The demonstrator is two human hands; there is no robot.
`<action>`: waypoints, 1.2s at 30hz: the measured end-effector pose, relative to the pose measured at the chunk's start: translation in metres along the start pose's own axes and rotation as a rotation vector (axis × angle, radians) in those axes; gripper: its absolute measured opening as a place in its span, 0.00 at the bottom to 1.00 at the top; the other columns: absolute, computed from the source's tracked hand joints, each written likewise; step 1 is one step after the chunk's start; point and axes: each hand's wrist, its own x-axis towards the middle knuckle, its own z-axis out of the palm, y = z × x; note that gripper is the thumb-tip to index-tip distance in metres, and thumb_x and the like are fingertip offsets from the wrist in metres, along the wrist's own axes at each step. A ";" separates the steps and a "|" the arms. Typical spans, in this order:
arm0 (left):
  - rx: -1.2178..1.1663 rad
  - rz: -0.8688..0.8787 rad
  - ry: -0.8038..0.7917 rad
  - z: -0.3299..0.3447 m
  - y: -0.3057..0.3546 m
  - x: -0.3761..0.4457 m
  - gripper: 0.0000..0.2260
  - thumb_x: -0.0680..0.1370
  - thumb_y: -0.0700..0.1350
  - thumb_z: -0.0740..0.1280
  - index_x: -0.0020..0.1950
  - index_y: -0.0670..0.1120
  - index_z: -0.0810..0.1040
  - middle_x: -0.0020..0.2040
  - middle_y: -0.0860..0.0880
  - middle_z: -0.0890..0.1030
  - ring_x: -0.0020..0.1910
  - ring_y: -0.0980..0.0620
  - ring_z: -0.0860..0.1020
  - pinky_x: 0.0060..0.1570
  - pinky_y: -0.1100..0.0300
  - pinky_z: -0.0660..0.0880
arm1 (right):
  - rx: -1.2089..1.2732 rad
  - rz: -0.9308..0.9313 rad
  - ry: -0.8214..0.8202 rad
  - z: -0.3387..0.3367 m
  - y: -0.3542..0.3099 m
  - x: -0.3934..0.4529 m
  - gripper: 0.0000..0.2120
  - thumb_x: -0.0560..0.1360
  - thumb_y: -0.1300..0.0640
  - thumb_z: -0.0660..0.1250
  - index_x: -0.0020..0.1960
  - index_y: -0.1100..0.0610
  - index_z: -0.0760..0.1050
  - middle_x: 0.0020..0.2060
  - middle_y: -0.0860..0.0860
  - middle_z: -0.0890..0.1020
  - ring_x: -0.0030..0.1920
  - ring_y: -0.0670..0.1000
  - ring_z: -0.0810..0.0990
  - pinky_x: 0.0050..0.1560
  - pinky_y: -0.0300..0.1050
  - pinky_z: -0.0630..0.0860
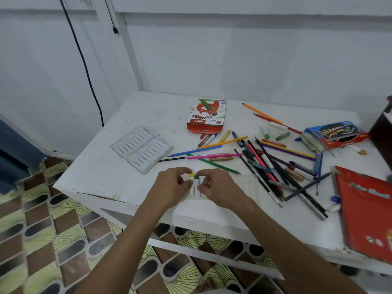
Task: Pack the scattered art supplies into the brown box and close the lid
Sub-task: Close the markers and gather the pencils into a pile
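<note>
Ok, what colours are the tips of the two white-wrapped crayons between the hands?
Head view: left white-wrapped crayon has a yellow tip, right white-wrapped crayon a green one.

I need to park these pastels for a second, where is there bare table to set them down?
Bare table lies at the near-left corner, between the clear plastic tray and the front edge. Another strip runs behind the tray, left of the oil pastels box. Right of the hands, the pencil pile crowds everything.

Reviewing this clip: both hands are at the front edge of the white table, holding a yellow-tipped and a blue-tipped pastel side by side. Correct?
Not quite. The head view shows the left hand and right hand at the white table's front edge, holding a yellow-tipped pastel beside a green-tipped pastel, not a blue-tipped one.
</note>
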 end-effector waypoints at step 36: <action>0.154 0.120 -0.103 0.000 -0.008 0.010 0.09 0.76 0.51 0.68 0.55 0.53 0.82 0.43 0.54 0.78 0.39 0.59 0.73 0.40 0.68 0.68 | -0.047 -0.103 0.039 0.010 0.013 0.000 0.21 0.75 0.56 0.68 0.67 0.58 0.72 0.43 0.49 0.71 0.44 0.47 0.71 0.54 0.41 0.72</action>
